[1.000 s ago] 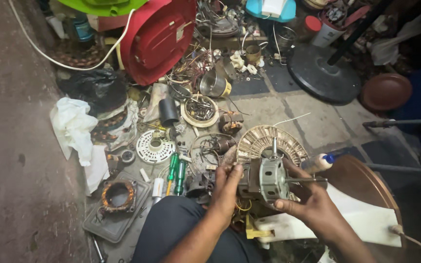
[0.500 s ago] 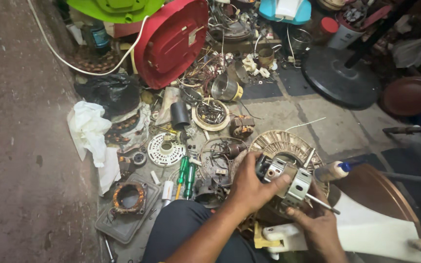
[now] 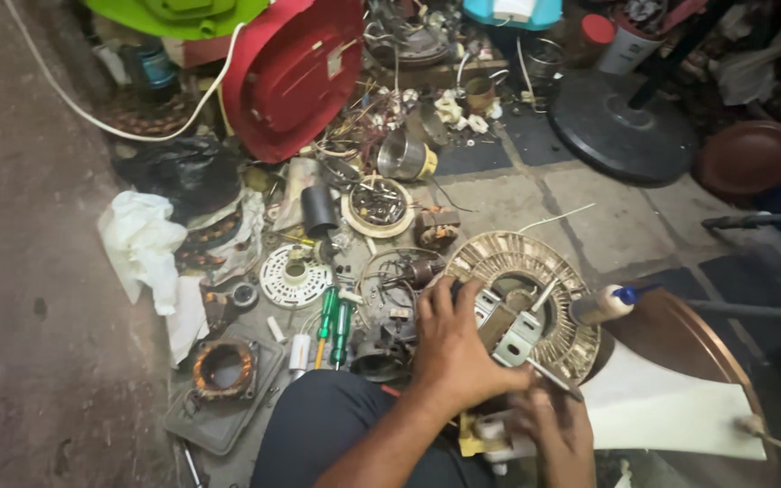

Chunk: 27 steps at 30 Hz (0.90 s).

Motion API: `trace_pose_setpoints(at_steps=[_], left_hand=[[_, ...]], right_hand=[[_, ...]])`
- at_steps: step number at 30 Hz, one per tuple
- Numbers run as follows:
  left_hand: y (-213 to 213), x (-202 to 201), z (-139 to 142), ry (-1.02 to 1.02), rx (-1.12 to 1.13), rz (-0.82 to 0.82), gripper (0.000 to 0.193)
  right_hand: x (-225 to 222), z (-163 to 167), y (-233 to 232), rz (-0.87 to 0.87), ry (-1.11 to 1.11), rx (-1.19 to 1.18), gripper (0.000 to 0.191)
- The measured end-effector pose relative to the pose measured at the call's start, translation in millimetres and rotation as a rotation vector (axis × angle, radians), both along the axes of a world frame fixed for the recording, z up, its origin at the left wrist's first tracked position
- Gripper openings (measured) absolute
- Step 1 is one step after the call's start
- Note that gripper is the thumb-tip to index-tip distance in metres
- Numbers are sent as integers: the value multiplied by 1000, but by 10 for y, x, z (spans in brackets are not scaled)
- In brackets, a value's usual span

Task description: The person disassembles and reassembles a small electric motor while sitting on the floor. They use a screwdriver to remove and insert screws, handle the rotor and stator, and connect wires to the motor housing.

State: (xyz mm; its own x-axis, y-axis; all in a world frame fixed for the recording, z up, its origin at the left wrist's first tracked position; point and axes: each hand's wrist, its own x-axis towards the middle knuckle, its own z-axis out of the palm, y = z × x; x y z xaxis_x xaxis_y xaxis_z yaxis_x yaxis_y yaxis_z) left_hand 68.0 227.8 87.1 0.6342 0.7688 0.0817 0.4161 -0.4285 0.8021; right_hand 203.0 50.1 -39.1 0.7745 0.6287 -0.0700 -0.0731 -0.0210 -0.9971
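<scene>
Fingers (image 3: 445, 303) of the left hand (image 3: 454, 348) spread and curl down over the grey fan motor (image 3: 508, 330), gripping its left side and top. Right hand (image 3: 553, 429) sits below and just right of it, fingers closed around the lower end of the motor where a thin shaft (image 3: 555, 380) sticks out; what exactly they pinch I cannot tell.

Motor lies directly under the left palm's right edge, held above the round ribbed stator ring (image 3: 522, 303) on the floor. Its long axis, taken from the shaft, runs on a slant from upper left to lower right, pointing toward the right hand. Left hand is the nearer one to the motor body; right hand is nearer the shaft tip.

Around: two green-handled screwdrivers (image 3: 334, 325) lie just left of the left wrist, a white perforated disc (image 3: 293, 276) beyond them, a copper-wound coil (image 3: 223, 369) on a grey tray further left. A blue-capped white bottle (image 3: 607, 303) lies just right of the ring, beside a brown fan blade (image 3: 680, 339). A red round cover (image 3: 296, 72) stands at the top.

Against a second ago: the motor was then upright between both hands, left hand at its side, right hand reaching in from the right. Now the left hand has come over the top, the motor is tipped, and the right hand has dropped beneath it.
</scene>
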Motion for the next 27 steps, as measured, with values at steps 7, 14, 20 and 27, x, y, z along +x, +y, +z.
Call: trace_pose_setpoints(at_steps=[7, 14, 20, 27], left_hand=[[-107, 10, -128, -119, 150, -39, 115], [-127, -29, -121, -124, 119, -55, 113], [-141, -3, -105, -100, 118, -45, 112], [-145, -17, -129, -133, 121, -34, 109]], right_hand=[[202, 105, -371, -40, 176, -384, 45], [-64, 174, -294, -85, -426, -260, 28], [-122, 206, -294, -164, -307, -260, 22], [61, 189, -291, -122, 275, -308, 60]])
